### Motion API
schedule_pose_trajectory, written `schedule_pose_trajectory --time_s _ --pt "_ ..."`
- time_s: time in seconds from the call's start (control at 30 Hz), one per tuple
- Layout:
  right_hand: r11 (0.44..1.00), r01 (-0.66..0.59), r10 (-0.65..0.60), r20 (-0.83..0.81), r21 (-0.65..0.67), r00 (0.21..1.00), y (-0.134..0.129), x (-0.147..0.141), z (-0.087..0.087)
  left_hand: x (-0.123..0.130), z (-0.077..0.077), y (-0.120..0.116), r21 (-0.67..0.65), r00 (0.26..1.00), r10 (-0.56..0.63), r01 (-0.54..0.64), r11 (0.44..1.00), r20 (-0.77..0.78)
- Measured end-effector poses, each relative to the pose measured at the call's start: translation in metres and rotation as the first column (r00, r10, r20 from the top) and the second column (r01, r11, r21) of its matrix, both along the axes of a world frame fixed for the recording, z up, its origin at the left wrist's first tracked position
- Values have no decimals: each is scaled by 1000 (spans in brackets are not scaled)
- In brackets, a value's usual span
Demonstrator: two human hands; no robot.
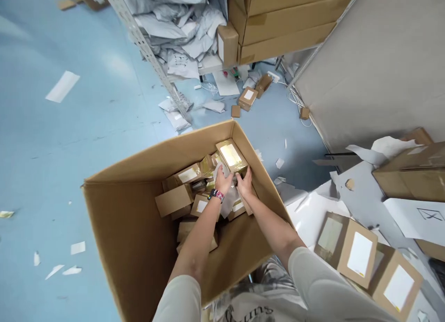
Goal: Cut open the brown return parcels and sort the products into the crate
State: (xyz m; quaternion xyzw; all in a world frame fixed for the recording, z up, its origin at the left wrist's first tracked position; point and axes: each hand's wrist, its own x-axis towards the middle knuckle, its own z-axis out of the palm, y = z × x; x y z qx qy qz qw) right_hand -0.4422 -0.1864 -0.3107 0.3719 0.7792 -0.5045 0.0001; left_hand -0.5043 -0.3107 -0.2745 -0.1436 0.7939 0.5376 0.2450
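Observation:
Both my arms reach down into a large open cardboard box (128,220). A small taped carton (239,166) with a white label lies in its far right corner. My left hand (223,182), with a wristband at the wrist, grips this carton at its near left end. My right hand (245,183) holds its near right corner, thumbs close together. Beneath and beside my hands lie several other small cartons, among them a plain brown carton (175,200) and a labelled carton (188,174). A greyish plastic bag (228,201) lies under my left hand; its full shape is partly hidden.
Grey mailing bags (181,29) and big cartons (288,25) fill a metal-framed shelf ahead. Labelled boxes (358,252) sit on a surface at right. Small boxes (248,98), cables and paper scraps (62,86) litter the blue floor. A wall (375,62) stands at right.

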Motion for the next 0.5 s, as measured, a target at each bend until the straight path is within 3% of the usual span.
schedule_pose_trajectory --time_s 0.17,0.27,0.37,0.5 --pt "996 87 -88 -27 -31 996 -3 -17 -11 -40 -11 31 -30 998 55 -55 998 -13" --pt "999 45 -45 -44 -16 998 -6 -18 -11 -47 -11 41 -180 999 40 -33 983 35" --pt "999 -15 12 -81 -43 997 -11 -18 -14 -46 -13 41 -326 991 66 -26 945 114" --pt "983 -137 128 -77 -126 989 -21 -17 -15 -42 -23 21 -348 978 145 -86 934 149"
